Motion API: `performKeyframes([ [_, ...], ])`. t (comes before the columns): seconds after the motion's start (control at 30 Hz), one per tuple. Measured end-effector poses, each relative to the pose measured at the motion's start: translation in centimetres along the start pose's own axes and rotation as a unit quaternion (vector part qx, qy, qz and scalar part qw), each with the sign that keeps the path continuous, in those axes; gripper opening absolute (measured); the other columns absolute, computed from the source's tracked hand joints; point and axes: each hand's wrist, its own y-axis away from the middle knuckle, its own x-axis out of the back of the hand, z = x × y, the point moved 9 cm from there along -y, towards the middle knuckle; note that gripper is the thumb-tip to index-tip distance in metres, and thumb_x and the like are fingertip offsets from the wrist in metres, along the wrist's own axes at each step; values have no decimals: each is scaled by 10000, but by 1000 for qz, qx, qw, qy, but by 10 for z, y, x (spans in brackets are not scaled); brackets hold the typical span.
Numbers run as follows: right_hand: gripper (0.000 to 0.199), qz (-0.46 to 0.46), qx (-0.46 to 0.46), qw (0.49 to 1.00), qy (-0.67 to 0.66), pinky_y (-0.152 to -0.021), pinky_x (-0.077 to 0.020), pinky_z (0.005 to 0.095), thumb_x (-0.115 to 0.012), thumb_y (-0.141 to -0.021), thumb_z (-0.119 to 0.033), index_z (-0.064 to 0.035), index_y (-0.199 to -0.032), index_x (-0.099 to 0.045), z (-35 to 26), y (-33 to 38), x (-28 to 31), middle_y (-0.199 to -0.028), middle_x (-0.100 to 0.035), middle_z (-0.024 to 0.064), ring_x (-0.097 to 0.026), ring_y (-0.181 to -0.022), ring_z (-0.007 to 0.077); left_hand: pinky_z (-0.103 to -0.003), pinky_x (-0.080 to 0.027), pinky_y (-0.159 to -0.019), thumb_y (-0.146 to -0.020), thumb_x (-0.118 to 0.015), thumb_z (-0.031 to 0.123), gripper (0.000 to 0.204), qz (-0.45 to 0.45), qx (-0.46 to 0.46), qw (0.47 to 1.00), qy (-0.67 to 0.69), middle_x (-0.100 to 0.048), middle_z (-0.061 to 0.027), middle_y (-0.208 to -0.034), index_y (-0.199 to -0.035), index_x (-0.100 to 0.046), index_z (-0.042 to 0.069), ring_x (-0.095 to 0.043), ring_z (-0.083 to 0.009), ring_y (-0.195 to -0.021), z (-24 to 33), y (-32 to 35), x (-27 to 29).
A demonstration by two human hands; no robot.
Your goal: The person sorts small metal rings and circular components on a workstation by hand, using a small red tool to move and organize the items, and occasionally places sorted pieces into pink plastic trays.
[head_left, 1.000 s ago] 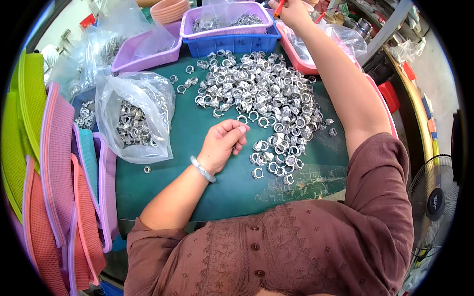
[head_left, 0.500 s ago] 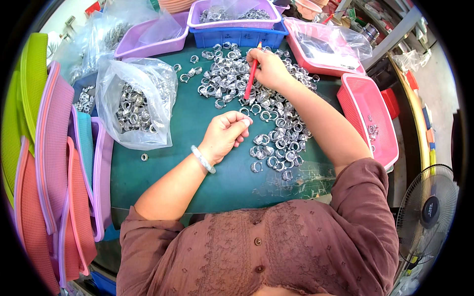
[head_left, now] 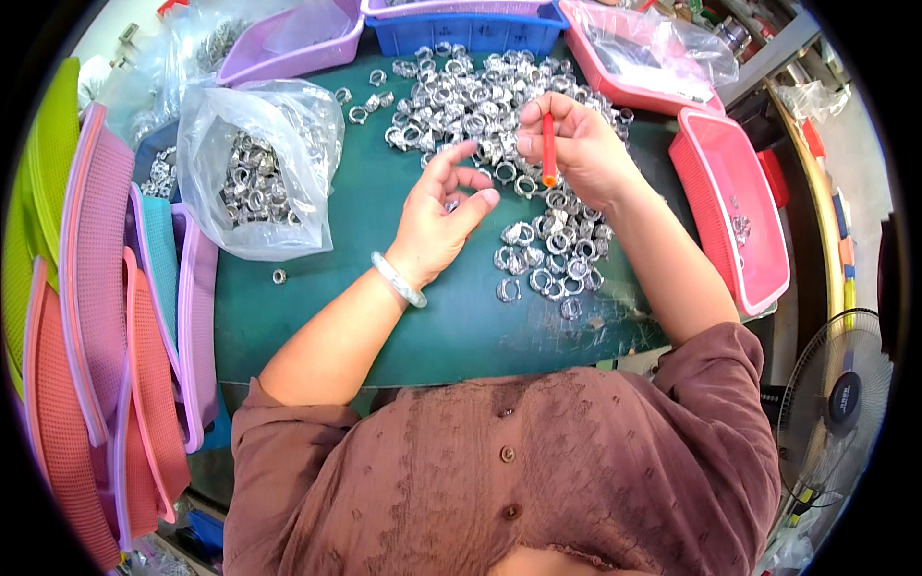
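My right hand (head_left: 588,154) grips a slim red pencil (head_left: 548,149) upright between thumb and fingers, over the right part of a large heap of silver metal rings (head_left: 471,101). To its left, my left hand (head_left: 437,216) is open, thumb and fingers apart, at the near edge of the heap. A small silvery bit shows between its thumb and curled fingers; whether it is a ring held there is unclear. A pale bangle (head_left: 398,279) circles the left wrist. More rings (head_left: 557,254) spread toward me below the right hand, on the green tabletop (head_left: 423,336).
A clear plastic bag (head_left: 312,158) of rings stands on the left, with one loose ring (head_left: 279,276) near it. Stacked colourful baskets (head_left: 96,288) line the left side. Pink baskets (head_left: 744,206) and a fan (head_left: 831,403) are on the right; a blue basket (head_left: 461,36) stands behind the heap.
My right hand has moved right and nearer, and the pencil has swung upright. My left hand has risen slightly and its fingers have opened from a pinch near a ring. The view has shifted slightly.
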Motion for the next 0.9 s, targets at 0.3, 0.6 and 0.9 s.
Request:
performKeyframes([
  [0.3, 217, 33, -16, 997, -66, -661, -470, 229, -633, -763, -8, -27, -940, -508, 31, 35, -12, -794, -592, 41, -589, -709, 107, -163, -370, -494, -845, -571, 79, 286, -58, 59, 996, 23, -573, 6, -787, -1118, -493, 42, -485, -36, -602, -12, 7, -17],
  [0.6, 288, 23, 17, 999, -30, -718, -468, 229, -633, -757, 3, -22, -1018, -515, 33, 41, -12, -866, -578, 42, -560, -811, 98, -165, -378, -479, -868, -557, 145, 191, -49, 119, 991, 44, -587, -13, -734, -1029, -533, 44, -497, -47, -569, -24, 6, -14],
  [0.9, 335, 37, 4, 999, 0, -721, -466, 225, -639, -726, 39, -9, -1033, -513, 37, 41, -13, -848, -577, 45, -554, -797, 95, -188, -382, -474, -909, -493, 234, 207, -47, 147, 987, 53, -577, -31, -692, -952, -542, 37, -486, -68, -539, -31, 6, -12],
])
